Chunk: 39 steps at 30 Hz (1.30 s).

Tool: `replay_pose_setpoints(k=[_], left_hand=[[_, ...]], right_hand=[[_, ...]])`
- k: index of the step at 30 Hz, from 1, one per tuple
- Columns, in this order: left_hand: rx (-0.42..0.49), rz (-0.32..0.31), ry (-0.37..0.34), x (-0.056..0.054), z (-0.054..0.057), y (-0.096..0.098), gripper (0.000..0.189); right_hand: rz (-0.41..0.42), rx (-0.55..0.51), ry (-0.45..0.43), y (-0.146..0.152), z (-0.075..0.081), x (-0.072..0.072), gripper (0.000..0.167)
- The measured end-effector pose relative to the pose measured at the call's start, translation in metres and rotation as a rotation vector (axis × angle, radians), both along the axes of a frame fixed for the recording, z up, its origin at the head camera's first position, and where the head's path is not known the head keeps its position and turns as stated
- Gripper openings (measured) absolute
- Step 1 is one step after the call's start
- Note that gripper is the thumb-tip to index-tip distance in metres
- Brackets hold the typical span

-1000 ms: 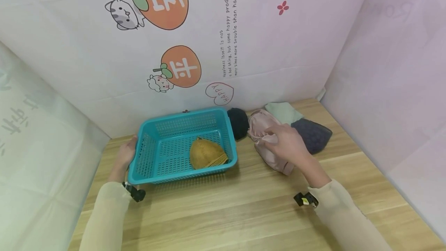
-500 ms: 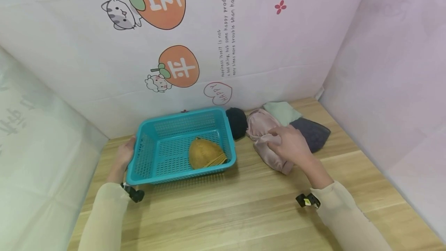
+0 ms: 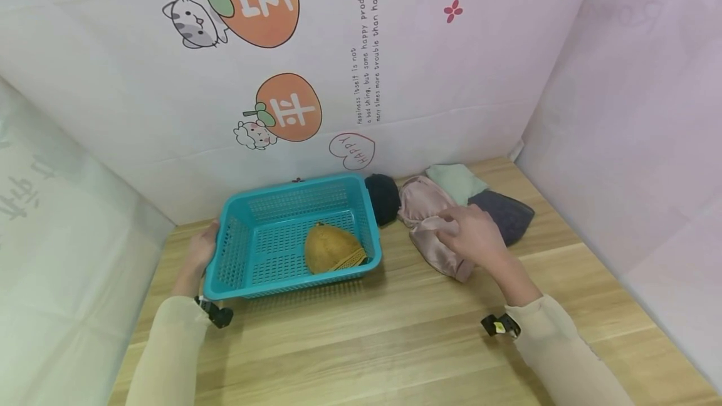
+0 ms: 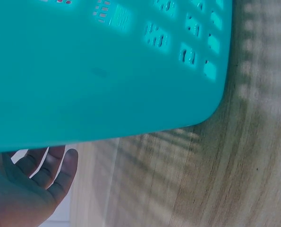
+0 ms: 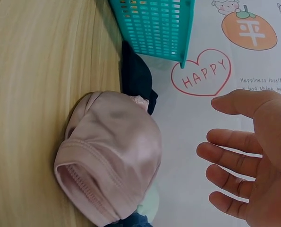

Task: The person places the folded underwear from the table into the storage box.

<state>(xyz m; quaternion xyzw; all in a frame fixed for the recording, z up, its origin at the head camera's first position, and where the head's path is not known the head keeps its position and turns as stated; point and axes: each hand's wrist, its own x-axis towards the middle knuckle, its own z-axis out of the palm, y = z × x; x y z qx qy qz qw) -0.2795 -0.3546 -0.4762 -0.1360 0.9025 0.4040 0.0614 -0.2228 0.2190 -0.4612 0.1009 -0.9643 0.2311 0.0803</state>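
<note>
A turquoise plastic basket (image 3: 293,187) stands near the back wall, holding a mustard-yellow folded bra (image 3: 333,249). At its left end, my left hand (image 3: 200,249) touches the side, and its loosely bent fingers (image 4: 67,170) show below the rim in the left wrist view; the thumb is hidden. My right hand (image 3: 474,237) hovers over a dusty-pink satin bra (image 5: 116,146), apart from it. Its fingers are spread and slightly bent, with nothing between them. The pink bra lies with one cup behind the other, partly covered by the hand in the head view.
A black cup-shaped garment (image 3: 383,199) lies against the basket's right end. Behind the pink bra are a pale mint cloth piece (image 3: 457,182) and a dark navy one (image 3: 504,215). Printed white sheets (image 3: 417,80) hang behind and at both sides of the wooden table (image 3: 350,337).
My right hand shifts slightly to the right over the pink bra, which stays in place. The left hand keeps its spot at the basket. The head view drifts a little.
</note>
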Motion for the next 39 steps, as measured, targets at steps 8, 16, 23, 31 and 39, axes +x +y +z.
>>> replay_pose_setpoints(k=[8,16,23,31,39], left_hand=[[0.001,0.006,-0.006,-0.001,-0.001,0.000,0.090],[-0.005,0.007,-0.008,-0.001,-0.001,0.000,0.090],[-0.019,0.001,-0.007,-0.001,-0.001,0.000,0.089],[-0.016,-0.010,-0.009,-0.001,-0.001,0.000,0.086],[-0.009,-0.013,-0.013,-0.003,-0.001,-0.002,0.083]], right_hand=[[-0.009,0.025,0.005,0.005,-0.006,-0.001,0.041],[-0.016,0.028,-0.020,0.008,-0.011,-0.002,0.042],[-0.033,0.037,-0.037,0.012,-0.017,-0.002,0.043],[-0.035,0.062,-0.047,0.016,-0.023,-0.003,0.044],[-0.045,0.054,-0.062,0.018,-0.028,-0.005,0.044]])
